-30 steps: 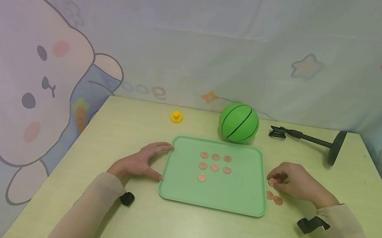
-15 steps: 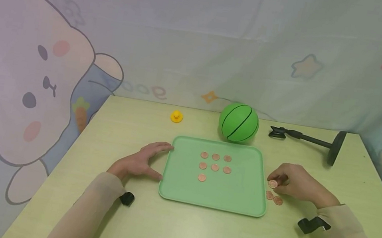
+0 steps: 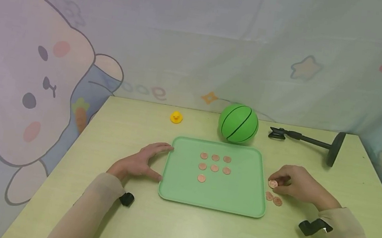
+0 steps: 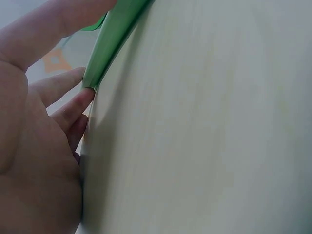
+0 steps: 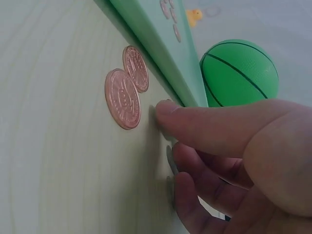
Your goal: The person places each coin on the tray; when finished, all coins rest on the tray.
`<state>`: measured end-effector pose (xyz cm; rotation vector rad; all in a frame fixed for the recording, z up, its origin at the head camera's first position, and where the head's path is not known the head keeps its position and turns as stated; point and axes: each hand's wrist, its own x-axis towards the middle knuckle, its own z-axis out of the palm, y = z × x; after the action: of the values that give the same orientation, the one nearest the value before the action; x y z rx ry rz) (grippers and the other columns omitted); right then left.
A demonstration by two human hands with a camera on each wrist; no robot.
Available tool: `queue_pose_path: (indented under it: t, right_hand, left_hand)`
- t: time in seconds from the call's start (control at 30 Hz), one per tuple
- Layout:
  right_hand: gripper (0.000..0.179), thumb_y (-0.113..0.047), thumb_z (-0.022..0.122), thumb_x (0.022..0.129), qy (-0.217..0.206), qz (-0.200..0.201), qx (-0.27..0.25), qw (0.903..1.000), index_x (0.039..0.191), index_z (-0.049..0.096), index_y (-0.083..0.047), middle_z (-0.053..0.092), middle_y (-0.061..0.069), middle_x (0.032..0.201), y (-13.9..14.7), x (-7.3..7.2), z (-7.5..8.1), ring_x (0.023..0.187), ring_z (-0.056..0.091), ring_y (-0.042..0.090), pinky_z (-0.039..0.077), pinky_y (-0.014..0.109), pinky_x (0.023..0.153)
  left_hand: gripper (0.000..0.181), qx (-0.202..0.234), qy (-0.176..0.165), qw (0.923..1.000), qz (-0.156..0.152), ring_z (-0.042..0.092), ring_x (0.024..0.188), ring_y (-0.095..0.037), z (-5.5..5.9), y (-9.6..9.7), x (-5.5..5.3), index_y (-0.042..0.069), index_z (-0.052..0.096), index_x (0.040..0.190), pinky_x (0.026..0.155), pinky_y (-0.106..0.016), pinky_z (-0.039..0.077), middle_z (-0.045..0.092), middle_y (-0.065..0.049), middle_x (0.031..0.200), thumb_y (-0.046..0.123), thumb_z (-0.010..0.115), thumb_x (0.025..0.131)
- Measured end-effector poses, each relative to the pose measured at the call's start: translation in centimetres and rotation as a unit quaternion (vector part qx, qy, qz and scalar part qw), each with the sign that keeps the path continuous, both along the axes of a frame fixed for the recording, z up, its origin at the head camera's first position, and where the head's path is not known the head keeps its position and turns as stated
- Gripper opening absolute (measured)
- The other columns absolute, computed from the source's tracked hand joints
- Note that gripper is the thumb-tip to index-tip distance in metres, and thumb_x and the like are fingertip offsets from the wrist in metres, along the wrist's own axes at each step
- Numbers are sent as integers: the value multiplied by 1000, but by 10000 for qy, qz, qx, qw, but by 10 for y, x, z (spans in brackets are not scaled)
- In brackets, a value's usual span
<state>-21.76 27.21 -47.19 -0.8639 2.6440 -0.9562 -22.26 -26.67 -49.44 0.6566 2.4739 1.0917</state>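
Several copper coins [image 3: 214, 168] lie in rows on the green tray [image 3: 231, 198]. My left hand [image 3: 138, 162] spans the tray's left side, fingers stretched and fingertips at the rim; the left wrist view shows those fingers [image 4: 73, 109] against the green edge. Just beyond the tray's right rim, my right hand [image 3: 296, 185] pinches a coin [image 3: 273, 183] between thumb and fingers. In the right wrist view, the thumb [image 5: 204, 124] mostly hides that coin. Two loose coins, one [image 5: 123, 99] overlapping or touching the other [image 5: 136, 68], lie on the table beside this hand.
A green ball [image 3: 238, 123] sits right behind the tray. Farther left is a yellow rubber duck [image 3: 176, 117]. A black stand [image 3: 313, 141] lies on its side at the back right. A printed cloth [image 3: 200, 48] hangs behind the table.
The coin at my right fingertips has tilted a little, showing more of its face. My right hand has shifted very slightly. The left hand stays where it was.
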Motion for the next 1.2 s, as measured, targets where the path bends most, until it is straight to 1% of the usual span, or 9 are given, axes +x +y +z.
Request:
queue_pose_path:
  t: [0.13,0.23,0.37,0.43,0.5,0.6,0.7,0.97,1.2]
  right_hand:
    - [18,-10,86,88,97,-132,-206,9997,105,82,-10,72,-5,93,-2,1,0,82,66,5,59,26,73]
    - [20,-11,85,89,47,-238,-408,9989,108,82,-9,73,-5,94,-7,0,0,83,69,7,61,27,74]
    - [24,-9,84,90,-280,-262,-674,9970,113,79,-5,73,0,96,-18,-1,3,83,72,12,62,28,74]
    - [25,-8,83,91,-581,-255,-822,9946,115,77,-3,70,5,96,-25,-1,4,75,74,16,62,30,71]
    - [26,-8,83,90,-617,-229,-847,9942,115,78,-3,69,5,95,-32,-1,4,75,73,15,62,30,72]
    - [25,-7,85,88,-353,-134,-763,9964,113,79,-3,70,2,95,-46,-2,3,76,70,11,62,30,73]
    - [24,-7,85,87,17,-7,-600,9982,111,81,-5,72,-4,95,-60,-4,3,84,67,7,61,28,75]
    - [20,-6,84,87,70,307,-683,9972,107,82,-7,72,-5,91,-98,-3,-2,82,65,11,60,28,74]
    - [15,-10,85,87,495,533,-577,9957,101,83,-11,71,-8,86,-123,-1,-9,77,63,9,56,28,72]
  left_hand:
    - [103,1,-19,10000,0,15,159,-36,0,0,0,23,42,161,125,-68,11,25,-6,172,29,96,74]
    - [103,7,-11,10000,5,15,159,-37,1,0,1,23,43,161,125,-69,11,25,-7,172,29,95,74]
    - [103,0,5,10000,-7,16,159,-37,0,0,1,23,42,161,125,-68,11,25,-7,172,29,95,74]
    - [103,-19,19,10000,-20,16,159,-36,0,0,1,23,42,162,125,-68,12,25,-6,172,30,95,74]
    - [103,-19,27,10000,-27,15,159,-36,-1,0,1,23,42,162,125,-68,11,25,-6,172,30,95,74]
    - [102,-12,40,10000,-27,15,159,-37,0,0,1,22,42,161,125,-68,11,25,-7,172,30,95,74]
    - [102,-3,35,10000,-24,15,159,-37,0,0,2,22,42,161,125,-68,11,25,-7,172,29,95,74]
    - [103,32,29,10000,-28,16,159,-36,1,0,1,22,42,161,125,-68,11,26,-6,172,29,95,74]
    - [103,66,-28,10000,13,16,159,-35,-1,0,1,24,43,161,126,-67,11,26,-5,171,31,96,73]
